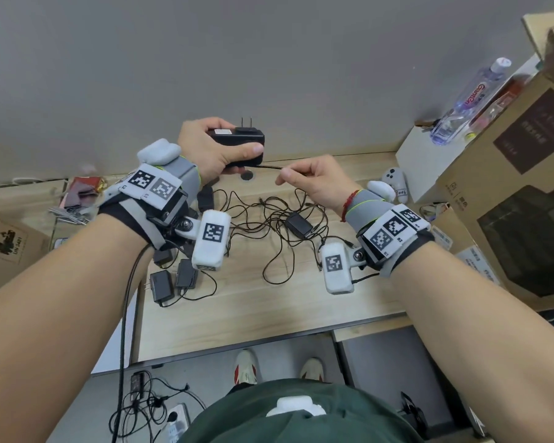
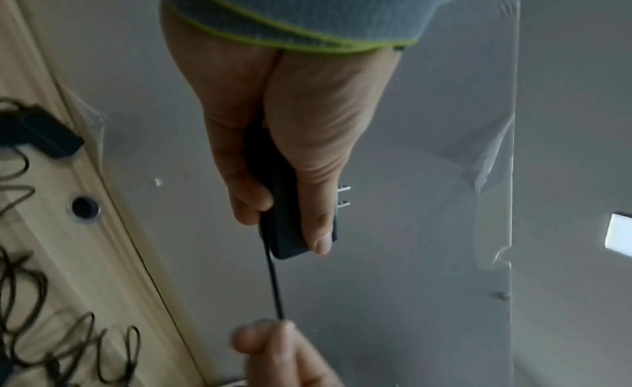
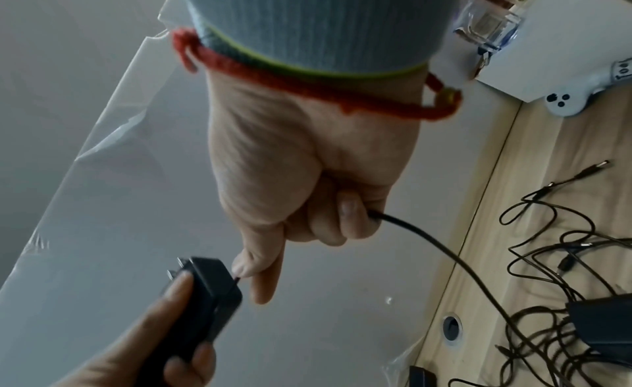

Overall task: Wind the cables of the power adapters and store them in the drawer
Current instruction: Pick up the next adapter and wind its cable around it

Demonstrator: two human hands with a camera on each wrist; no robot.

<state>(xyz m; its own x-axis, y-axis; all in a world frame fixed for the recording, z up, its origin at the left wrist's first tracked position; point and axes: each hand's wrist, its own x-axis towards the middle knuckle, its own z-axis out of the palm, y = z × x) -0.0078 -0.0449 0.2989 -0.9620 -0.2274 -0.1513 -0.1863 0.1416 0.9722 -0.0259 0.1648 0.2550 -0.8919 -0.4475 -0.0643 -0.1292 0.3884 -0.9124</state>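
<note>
Adapter [image 1: 239, 143], a black matt plastic block with two flat metal prongs pointing up, sits in the left hand [image 1: 211, 148], fingers and thumb wrapped round its body, held above the bench's [image 1: 269, 302] far edge. Its cable [image 1: 264, 167], thin, round and black, runs taut from the block's lower corner to the right hand [image 1: 314, 180], which pinches it between thumb and forefinger with the other fingers curled over it; the rest trails down from that fist to the bench.

Adapters on the bench, as far as they can be counted in the head view: two side by side near the left edge [image 1: 173, 282], one [image 1: 298, 224] in the middle among the wires, and at least two more partly hidden under the left wrist rig. All are black rectangular blocks. Their thin cables lie in one loose tangle [image 1: 269, 225] of loops across the middle of the bench.

The bench top is pale wood grain with one round grommet hole [image 1: 246, 176] near the far edge. At the right far corner stand one white box [image 1: 429, 161], one clear plastic bottle [image 1: 470, 100] lying on it, one white game controller [image 1: 394, 183], and brown cardboard cartons [image 1: 509, 187].
</note>
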